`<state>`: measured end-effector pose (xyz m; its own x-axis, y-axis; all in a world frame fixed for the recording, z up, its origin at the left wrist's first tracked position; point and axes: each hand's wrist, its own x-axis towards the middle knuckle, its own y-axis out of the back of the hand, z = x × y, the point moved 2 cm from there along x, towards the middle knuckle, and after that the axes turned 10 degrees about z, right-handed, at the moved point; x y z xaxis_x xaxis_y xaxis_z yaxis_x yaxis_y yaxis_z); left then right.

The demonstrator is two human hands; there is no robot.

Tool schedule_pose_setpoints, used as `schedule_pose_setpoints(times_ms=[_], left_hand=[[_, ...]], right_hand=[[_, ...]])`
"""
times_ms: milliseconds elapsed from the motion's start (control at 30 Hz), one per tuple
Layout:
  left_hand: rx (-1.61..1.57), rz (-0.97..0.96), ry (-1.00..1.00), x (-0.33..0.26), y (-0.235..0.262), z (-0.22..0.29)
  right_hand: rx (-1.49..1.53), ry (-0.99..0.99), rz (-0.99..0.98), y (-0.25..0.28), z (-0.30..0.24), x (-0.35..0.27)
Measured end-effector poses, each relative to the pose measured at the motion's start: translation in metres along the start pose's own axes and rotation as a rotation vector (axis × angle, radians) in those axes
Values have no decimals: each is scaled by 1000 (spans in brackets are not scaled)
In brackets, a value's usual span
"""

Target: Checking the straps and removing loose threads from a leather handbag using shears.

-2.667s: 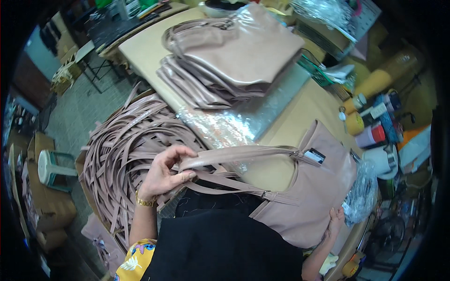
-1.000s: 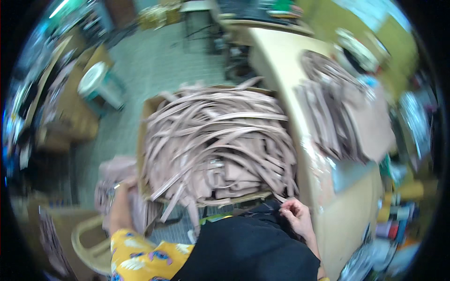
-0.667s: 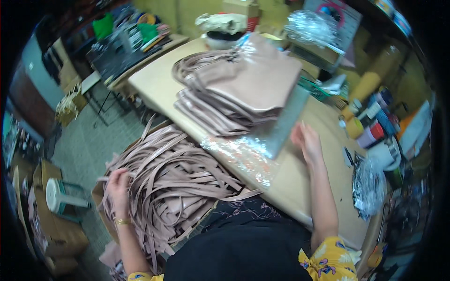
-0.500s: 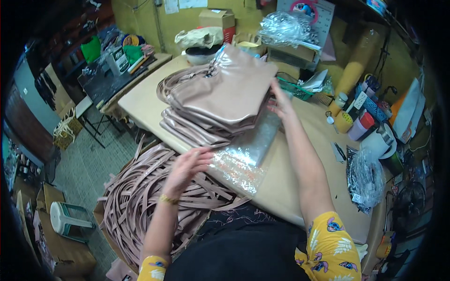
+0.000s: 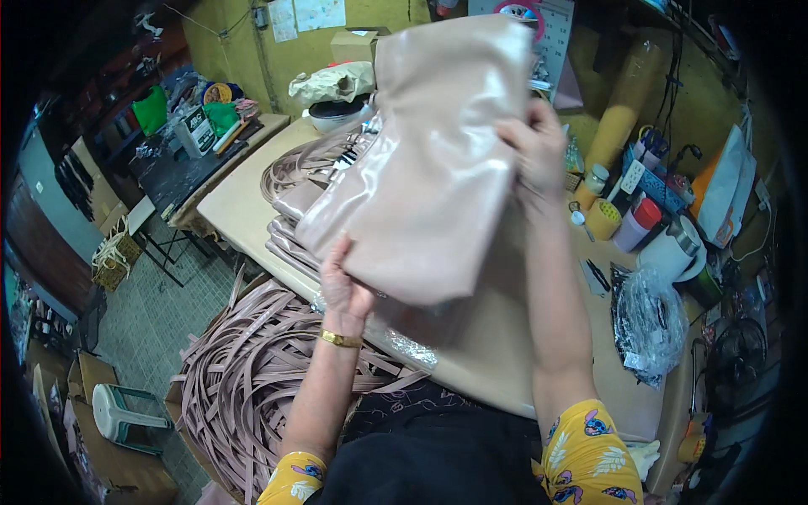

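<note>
A glossy dusty-pink leather-like bag (image 5: 438, 160) is raised and tilted over the table. My left hand (image 5: 345, 288) grips its lower left edge, thumb on the near face. At its right edge, my right hand (image 5: 539, 156) pinches the material between thumb and fingers. More folded pink bags (image 5: 290, 244) lie stacked behind and below it, partly hidden. Looped pink straps (image 5: 295, 175) spread out at the left of the stack. Part of a clear plastic sheet (image 5: 411, 347) shows at the table's front edge.
A carton of loose pink straps (image 5: 227, 370) stands below the table's front left edge. On the right of the beige table (image 5: 480, 362) are a plastic-wrapped bundle (image 5: 648, 324), scissors (image 5: 596, 276), tape rolls (image 5: 603, 219) and jars. A white stool (image 5: 126, 417) stands on the floor, left.
The top bag has been lifted from the stack and tilted up toward me. My left hand, apart from it earlier, now grips its lower edge; my right hand has risen with it.
</note>
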<state>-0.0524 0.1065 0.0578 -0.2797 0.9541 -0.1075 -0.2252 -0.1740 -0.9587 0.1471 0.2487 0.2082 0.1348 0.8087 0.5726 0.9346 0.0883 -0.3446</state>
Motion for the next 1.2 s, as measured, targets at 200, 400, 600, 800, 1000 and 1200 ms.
schedule_pose_setpoints(times_ms=[200,400,600,800,1000,1200], left_hand=[[283,-171,-192,4,-28,-13],[868,-196,-187,25,-8,-77],[1718,-221,-795,-38,18,-45],[2273,784,-1079,-138,155,146],[2279,951,-792,-230,249,173],[2389,867,-1292,-208,211,152]], right_hand=[[200,-233,379,184,-54,-110],[84,-644,574,270,-27,-255],[-50,-999,519,267,-25,-326],[-405,-1137,-210,288,-75,-323],[-562,-916,-272,260,-64,-286],[-714,-808,-384,218,-79,-263]])
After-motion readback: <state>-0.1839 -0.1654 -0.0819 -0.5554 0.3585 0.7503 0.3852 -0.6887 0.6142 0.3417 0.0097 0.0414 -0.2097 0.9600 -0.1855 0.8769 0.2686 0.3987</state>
